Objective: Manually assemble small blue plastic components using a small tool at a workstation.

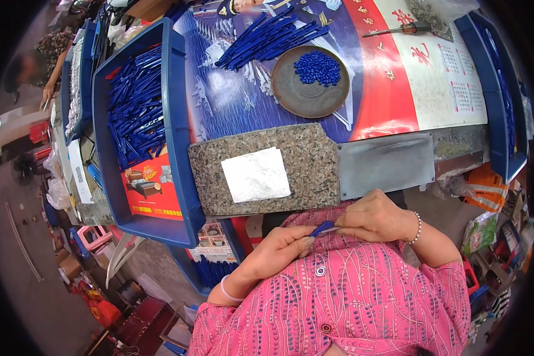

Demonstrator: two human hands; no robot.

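Note:
My left hand (279, 249) and my right hand (374, 216) meet close to my chest, below the table edge. Both pinch a small blue pen part (323, 228) with a thin metal tip showing between the fingers. I wear a pink patterned shirt, a bead bracelet on the right wrist and a pale band on the left. On the table ahead lie a loose pile of blue pen barrels (270, 37) and a round brown dish (310, 82) holding small blue caps (318, 67).
A granite slab (314, 169) with a white cloth (256, 174) sits at the near edge, next to a grey metal plate (385, 164). A blue tray (178, 136) of pen barrels stands left, another blue tray (492, 101) right. A screwdriver (406, 28) lies far right. Another person (47, 56) sits far left.

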